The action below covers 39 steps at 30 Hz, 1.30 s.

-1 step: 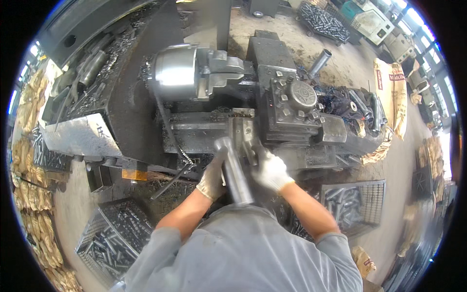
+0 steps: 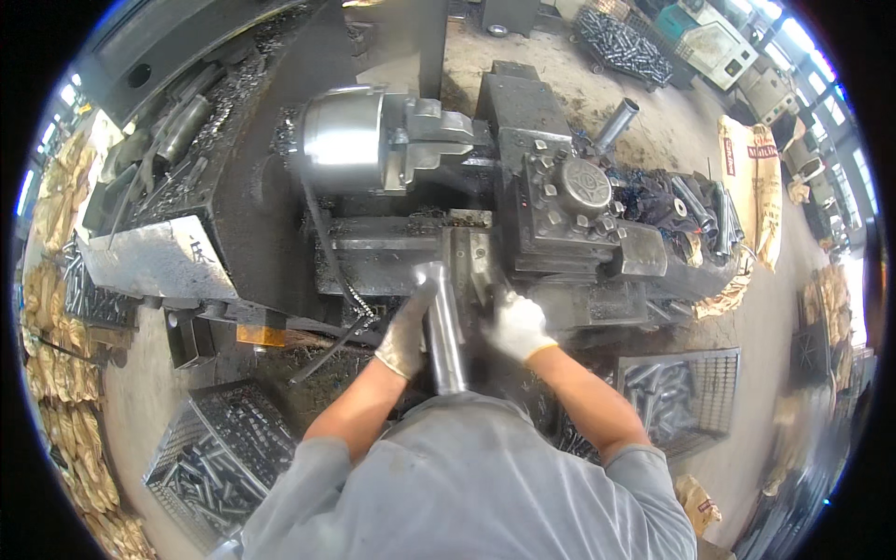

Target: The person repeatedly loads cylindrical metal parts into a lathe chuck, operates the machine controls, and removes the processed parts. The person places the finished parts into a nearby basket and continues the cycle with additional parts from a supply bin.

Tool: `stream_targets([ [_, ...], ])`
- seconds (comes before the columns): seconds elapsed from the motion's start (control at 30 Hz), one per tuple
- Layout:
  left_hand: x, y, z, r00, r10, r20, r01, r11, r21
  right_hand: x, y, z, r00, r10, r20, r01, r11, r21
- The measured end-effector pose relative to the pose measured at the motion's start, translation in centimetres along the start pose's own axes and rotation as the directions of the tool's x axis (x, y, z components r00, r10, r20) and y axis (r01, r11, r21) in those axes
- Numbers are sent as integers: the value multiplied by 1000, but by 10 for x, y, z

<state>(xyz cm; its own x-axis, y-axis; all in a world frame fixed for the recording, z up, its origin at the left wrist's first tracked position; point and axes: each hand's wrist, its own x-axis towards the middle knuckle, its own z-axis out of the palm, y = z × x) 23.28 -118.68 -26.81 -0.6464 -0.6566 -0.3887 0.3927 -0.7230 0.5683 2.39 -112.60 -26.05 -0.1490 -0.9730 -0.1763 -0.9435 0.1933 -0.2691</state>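
Note:
My left hand [image 2: 406, 338], in a whitish glove with dark-stained fingers, grips the side of a shiny metal tube [image 2: 445, 336]. The tube's near end reaches my shirt, and its far end lies over the front of the lathe bed. My right hand [image 2: 519, 325], gloved too and smeared by motion, is to the right of the tube, by the front of the lathe carriage [image 2: 471, 261]; its fingers are too blurred to read. Beyond my hands are the lathe chuck [image 2: 345, 140] with its stepped jaws [image 2: 437, 131] and the bolted tool post [image 2: 582, 185].
Wire baskets of metal pieces stand low at the left [image 2: 201, 434] and right [image 2: 733, 392]. A long bar [image 2: 329, 348] slants out from the bed's front left. Metal shavings [image 2: 224, 103] cover the machine's left side. An upright pipe [image 2: 616, 123] stands behind the tool post.
The tube's near end has swung a little to the left. My right hand has shifted slightly, while my left hand stays at the tube.

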Motion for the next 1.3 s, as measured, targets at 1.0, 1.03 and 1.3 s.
stream_targets([
  [1.0,-29,-27,-150,532,424,-733,-300,904,305,303,49,-177,878,-317,358,413,881,-232],
  [1.03,-46,-30,-179,393,350,-850,-336,916,221,308,50,-172,865,-335,374,418,893,-168],
  [1.3,-138,6,-280,536,421,-732,-704,702,-112,322,47,-178,806,-208,554,416,865,-280],
])
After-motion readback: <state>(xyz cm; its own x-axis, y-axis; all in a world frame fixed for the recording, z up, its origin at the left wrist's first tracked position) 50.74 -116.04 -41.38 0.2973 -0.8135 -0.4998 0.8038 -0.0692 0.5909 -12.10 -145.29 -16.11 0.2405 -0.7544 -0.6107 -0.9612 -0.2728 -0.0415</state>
